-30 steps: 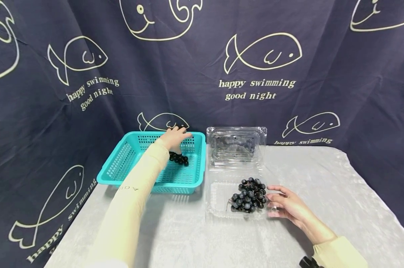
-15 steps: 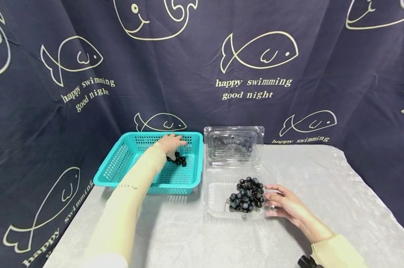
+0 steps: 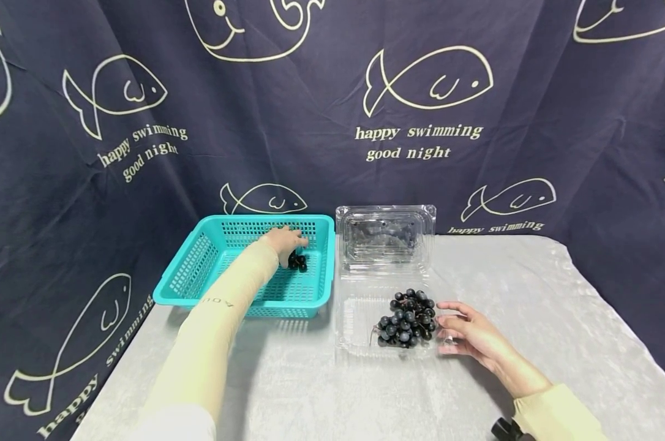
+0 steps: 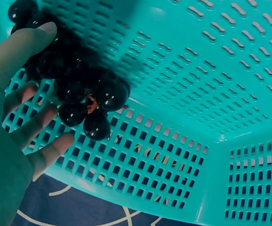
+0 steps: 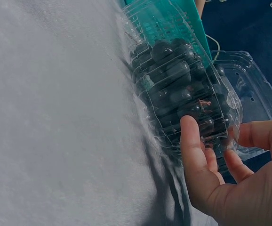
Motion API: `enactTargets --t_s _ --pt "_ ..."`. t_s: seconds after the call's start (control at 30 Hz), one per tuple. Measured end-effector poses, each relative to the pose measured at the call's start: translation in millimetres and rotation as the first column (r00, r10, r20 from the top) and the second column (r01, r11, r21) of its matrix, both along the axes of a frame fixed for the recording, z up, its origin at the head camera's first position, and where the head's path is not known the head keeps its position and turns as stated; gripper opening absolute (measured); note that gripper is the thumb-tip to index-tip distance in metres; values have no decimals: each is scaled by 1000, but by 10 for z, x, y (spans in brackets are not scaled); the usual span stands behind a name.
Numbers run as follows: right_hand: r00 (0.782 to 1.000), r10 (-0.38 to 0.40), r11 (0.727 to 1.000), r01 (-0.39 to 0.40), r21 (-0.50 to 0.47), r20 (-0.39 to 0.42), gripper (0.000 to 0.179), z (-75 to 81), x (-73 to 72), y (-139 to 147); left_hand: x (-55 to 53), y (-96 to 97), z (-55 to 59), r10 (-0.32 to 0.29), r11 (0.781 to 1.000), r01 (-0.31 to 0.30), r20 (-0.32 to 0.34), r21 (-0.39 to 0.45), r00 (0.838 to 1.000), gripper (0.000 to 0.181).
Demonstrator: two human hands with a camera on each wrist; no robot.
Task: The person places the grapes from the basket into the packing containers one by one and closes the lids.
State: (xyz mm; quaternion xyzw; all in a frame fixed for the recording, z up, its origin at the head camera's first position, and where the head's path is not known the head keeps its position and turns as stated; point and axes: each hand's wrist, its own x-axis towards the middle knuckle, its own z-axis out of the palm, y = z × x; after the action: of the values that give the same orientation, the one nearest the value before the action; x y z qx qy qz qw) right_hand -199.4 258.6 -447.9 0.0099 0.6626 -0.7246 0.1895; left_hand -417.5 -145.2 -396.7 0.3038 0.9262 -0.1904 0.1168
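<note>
My left hand [image 3: 285, 243] reaches into the turquoise plastic basket [image 3: 167, 291]. In the left wrist view, its thumb lies over a bunch of dark grapes [image 4: 98, 92], and the fingers [image 4: 44, 120] spread along the bunch's other side. Much of that bunch is hidden by the hand in the head view. My right hand [image 3: 476, 340] is at the right end of a clear plastic clamshell box [image 3: 357, 324], fingers spread and slightly bent, fingertips right at its wall. Another bunch of dark grapes [image 3: 406, 321] sits in the box's base, towards the right.
The box's clear lid [image 3: 384, 236] stands raised at the back, before a dark blue curtain [image 3: 332, 122] with fish drawings. Basket and box stand side by side on a grey cloth-covered table [image 3: 321, 392]. A small black object [image 3: 506, 429] is at the right wrist.
My left hand has lowered further into the basket, over the grapes there. The right hand stays at the box's end. The whole view has shifted slightly.
</note>
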Motion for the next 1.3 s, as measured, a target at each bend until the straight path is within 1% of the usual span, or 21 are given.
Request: enactTargets --t_s 0.13,0.2,0.43,0.6,0.7,0.8,1.03,1.17,1.3 --pt "1000 -11 1000 11 8 1 53 5 2 -1 40 28 11 12 999 -11 30 -43 999 69" --pt "1000 -18 1000 17 13 4 54 8 3 -4 51 28 1 11 999 -10 33 -49 999 69" --pt "1000 -18 1000 18 5 4 50 14 12 2 61 -4 -68 -30 998 30 -2 -63 1000 71" --pt "1000 -16 1000 16 6 7 51 8 19 4 48 -35 -142 -56 993 55 -15 -104 998 71" --pt "1000 -20 1000 20 10 7 53 6 19 2 45 -44 -156 -58 993 57 -8 -101 998 68" --pt "1000 -23 1000 23 14 6 53 7 16 -1 39 -46 -160 -46 995 46 4 -94 999 66" --pt "1000 -22 1000 22 15 7 54 14 3 -9 26 -62 -166 -19 998 22 33 -66 999 71" --pt "1000 -24 1000 24 19 9 56 11 -3 -11 20 -71 -168 -26 997 28 36 -67 999 71" --pt "1000 -30 999 29 19 11 56 2 -2 -6 23 -77 -142 -40 996 42 29 -72 999 71"
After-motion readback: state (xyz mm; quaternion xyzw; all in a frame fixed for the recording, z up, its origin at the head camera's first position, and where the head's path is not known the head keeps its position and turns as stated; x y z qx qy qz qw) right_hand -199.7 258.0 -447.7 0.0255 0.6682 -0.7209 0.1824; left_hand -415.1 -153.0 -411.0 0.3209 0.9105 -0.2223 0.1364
